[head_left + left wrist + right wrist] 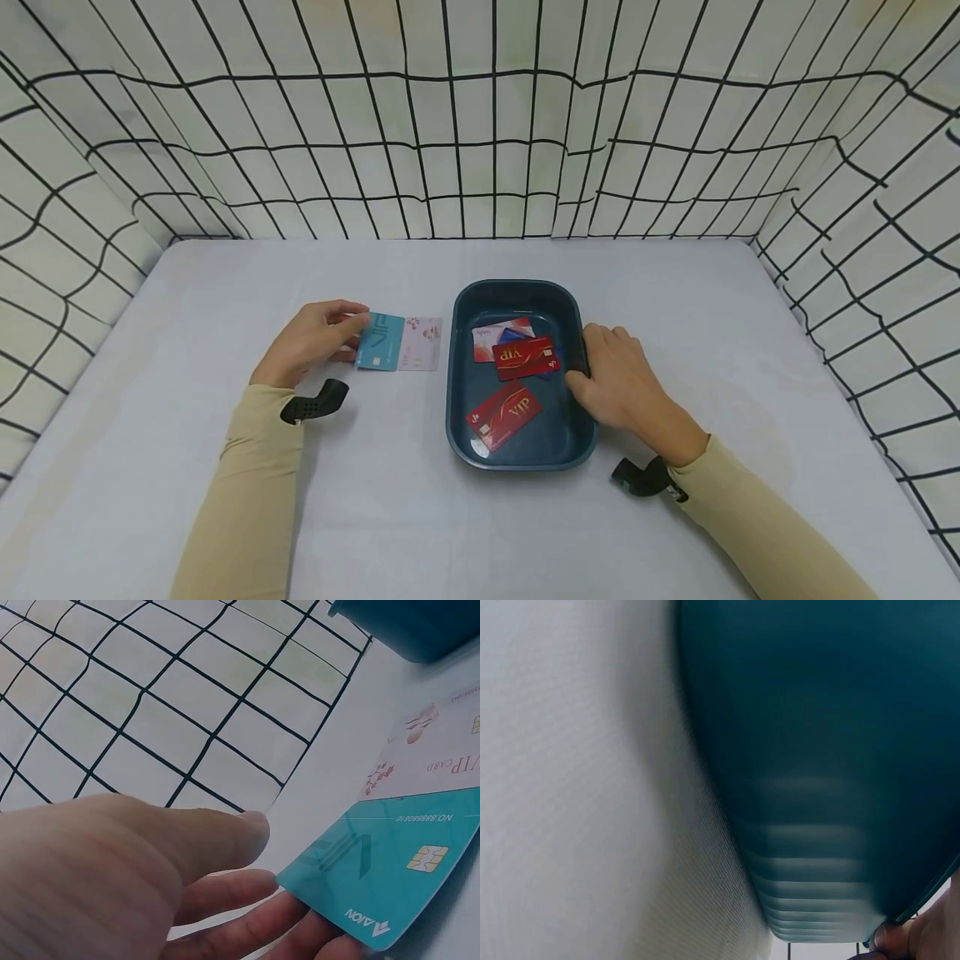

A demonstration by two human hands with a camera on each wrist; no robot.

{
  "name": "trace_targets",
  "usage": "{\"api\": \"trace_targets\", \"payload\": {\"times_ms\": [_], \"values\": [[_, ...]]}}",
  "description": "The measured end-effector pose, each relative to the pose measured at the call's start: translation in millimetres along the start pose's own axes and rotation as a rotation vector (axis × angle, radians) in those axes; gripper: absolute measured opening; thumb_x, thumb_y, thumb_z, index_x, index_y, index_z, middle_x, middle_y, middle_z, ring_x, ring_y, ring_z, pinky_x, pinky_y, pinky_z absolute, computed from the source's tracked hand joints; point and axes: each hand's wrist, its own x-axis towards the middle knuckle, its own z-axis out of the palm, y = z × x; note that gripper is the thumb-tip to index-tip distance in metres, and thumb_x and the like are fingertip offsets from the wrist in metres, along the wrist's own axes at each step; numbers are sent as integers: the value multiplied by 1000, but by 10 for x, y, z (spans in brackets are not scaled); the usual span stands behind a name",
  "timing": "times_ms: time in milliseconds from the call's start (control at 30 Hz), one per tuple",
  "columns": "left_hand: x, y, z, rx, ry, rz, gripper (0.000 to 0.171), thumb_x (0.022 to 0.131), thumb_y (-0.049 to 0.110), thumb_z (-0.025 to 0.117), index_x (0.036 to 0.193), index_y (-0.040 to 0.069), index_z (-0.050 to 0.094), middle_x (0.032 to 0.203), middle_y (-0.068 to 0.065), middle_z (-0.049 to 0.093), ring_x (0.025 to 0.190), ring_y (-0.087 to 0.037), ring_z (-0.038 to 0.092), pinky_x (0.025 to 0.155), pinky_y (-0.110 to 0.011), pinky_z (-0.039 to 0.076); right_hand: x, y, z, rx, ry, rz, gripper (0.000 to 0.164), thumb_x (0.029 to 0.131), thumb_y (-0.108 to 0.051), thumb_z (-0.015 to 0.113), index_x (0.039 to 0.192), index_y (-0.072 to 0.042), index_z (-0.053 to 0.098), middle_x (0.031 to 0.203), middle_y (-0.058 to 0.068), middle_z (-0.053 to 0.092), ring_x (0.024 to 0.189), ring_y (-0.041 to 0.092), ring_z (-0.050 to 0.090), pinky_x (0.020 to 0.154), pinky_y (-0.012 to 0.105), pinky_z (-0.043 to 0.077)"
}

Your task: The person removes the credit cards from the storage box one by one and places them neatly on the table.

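Note:
My left hand (318, 337) is at the left edge of a teal card (381, 342) on the table. In the left wrist view its fingertips (300, 915) touch the edge of the teal card (390, 862), while the thumb stays apart from it. A pale pink VIP card (420, 343) lies against the teal card's right side. My right hand (617, 375) grips the right rim of a dark blue-green tray (457, 375). In the right wrist view the tray's outer wall (802, 787) fills much of the picture, with the gripping fingertips (891, 939) at the lower right.
Inside the tray lie a red VIP card (504, 414), a second red VIP card (525, 358), and a red-and-white card (483, 340) with a blue card (512, 335) partly covered. White walls with black grid lines (457, 150) enclose the white table (390, 517) at the back and sides.

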Motion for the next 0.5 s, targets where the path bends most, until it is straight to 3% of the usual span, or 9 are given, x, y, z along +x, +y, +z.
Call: {"api": "trace_targets", "payload": {"times_ms": [500], "values": [[-11,20,-24,71,25,-35,57,105,47,53,147,9,53,132,-17,65,101,-23,66,84,-24,50,3,9,16,-3,11,-8,25,85,-29,58,95,-7,52,80,8,53,80,25,47,70,35,34]]}}
